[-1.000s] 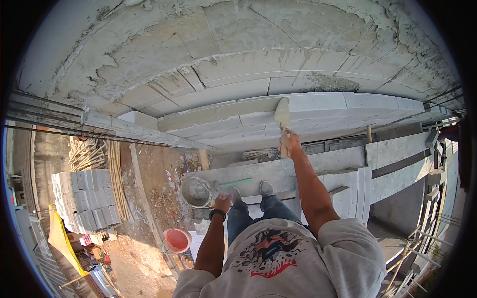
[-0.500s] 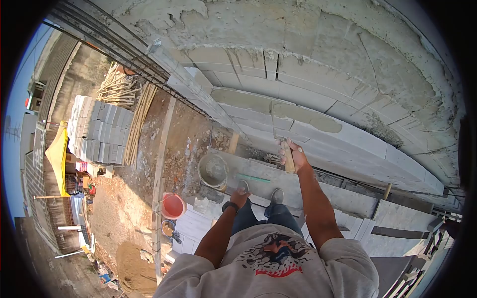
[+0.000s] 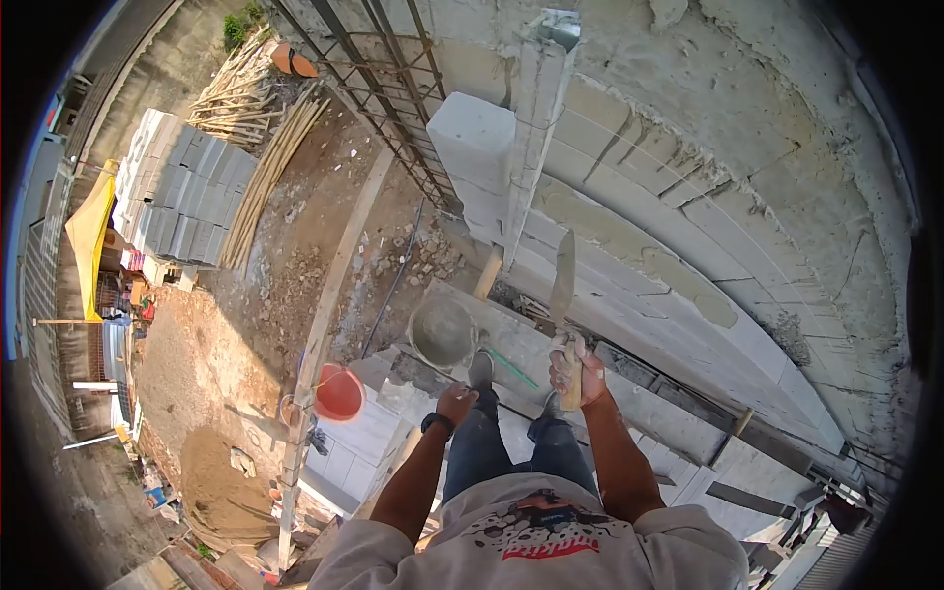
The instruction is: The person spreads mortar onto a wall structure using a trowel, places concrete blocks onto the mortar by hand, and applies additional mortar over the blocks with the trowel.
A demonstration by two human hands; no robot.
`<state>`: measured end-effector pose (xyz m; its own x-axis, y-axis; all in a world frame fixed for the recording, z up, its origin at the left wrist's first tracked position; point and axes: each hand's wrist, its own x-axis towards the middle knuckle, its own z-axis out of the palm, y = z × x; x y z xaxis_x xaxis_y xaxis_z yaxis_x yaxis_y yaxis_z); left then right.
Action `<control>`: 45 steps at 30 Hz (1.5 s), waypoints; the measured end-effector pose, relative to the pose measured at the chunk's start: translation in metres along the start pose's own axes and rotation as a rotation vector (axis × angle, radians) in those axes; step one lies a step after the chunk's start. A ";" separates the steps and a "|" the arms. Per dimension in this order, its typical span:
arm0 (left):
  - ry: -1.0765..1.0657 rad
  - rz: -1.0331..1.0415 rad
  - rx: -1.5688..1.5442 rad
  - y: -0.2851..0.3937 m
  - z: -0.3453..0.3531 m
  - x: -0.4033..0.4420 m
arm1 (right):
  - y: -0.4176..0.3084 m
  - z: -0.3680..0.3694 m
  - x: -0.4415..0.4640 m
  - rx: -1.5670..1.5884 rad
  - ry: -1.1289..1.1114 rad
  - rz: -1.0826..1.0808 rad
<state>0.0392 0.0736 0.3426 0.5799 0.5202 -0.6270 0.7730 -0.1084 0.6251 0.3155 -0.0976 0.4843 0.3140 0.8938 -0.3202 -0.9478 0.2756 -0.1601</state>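
Note:
My right hand (image 3: 580, 374) is wrapped around the wooden handle of a trowel (image 3: 563, 275), whose blade points away from me in front of the block wall. Wet mortar (image 3: 678, 285) lies in a strip along the top of the white block wall (image 3: 610, 258). My left hand (image 3: 455, 404), with a dark band at its wrist, hangs loosely curled by my left leg, and no object shows in it. Just beyond my left foot stands a round bucket of grey mortar (image 3: 442, 332).
I stand on a narrow plank platform (image 3: 521, 339) with a green strip (image 3: 511, 370) on it. A metal-capped post (image 3: 539, 128) and a rebar cage (image 3: 393, 108) rise ahead. A red bucket (image 3: 339, 393) sits at left, beside a wooden pole (image 3: 329, 295). Stacked blocks (image 3: 192, 197) stand on the ground below.
My view has swung left, bringing the post and rebar cage nearer the middle. The trowel has turned so that its blade shows broadside. My right hand is lower in view; my left hand stays by my leg.

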 end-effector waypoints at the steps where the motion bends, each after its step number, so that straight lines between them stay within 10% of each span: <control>1: 0.009 0.001 -0.027 -0.012 -0.014 0.010 | 0.015 0.011 0.002 -0.047 -0.005 0.020; 10: -0.006 -0.141 -0.004 -0.065 -0.119 0.042 | 0.078 0.059 0.118 -0.139 0.055 -0.051; 22: -0.102 -0.162 -0.153 -0.108 -0.092 0.046 | 0.025 0.090 0.229 -0.236 0.417 -0.254; 45: -0.114 0.040 -0.054 -0.068 -0.107 0.094 | 0.028 0.132 0.205 -0.097 0.168 -0.218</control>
<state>0.0139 0.2204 0.2911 0.6379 0.4168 -0.6476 0.7353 -0.0797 0.6730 0.3459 0.1402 0.5375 0.5224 0.7435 -0.4176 -0.8497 0.4126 -0.3284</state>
